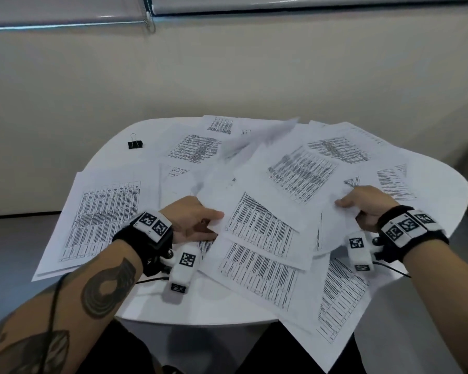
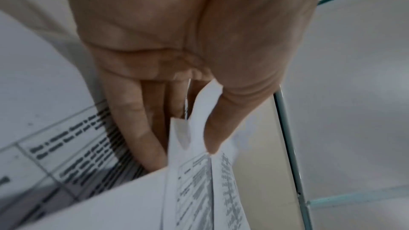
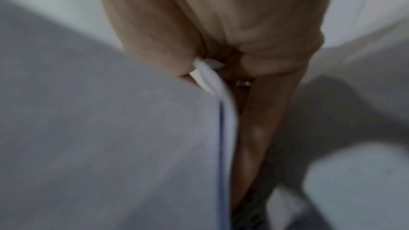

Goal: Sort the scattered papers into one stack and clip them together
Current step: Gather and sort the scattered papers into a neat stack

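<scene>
both hands are pinching sheets: the left hand point(image 1: 193, 221) at 9 o'clock of the papers point(image 1: 268, 211), the right hand point(image 1: 362, 205) at 3. better to be squaring edges against the desk point(image 1: 111, 155) before reaching for the clip point(image 1: 135, 144) at 11 o'clock.

Left hand point(image 1: 193, 220) at 8 o'clock, thumb on top, fingers point(image 2: 141, 128) under – pinching sheet edges. Right hand point(image 1: 362, 205) at 3 o'clock – same pinch, thumb over. Both forearms bare, wrists strapped.
</scene>
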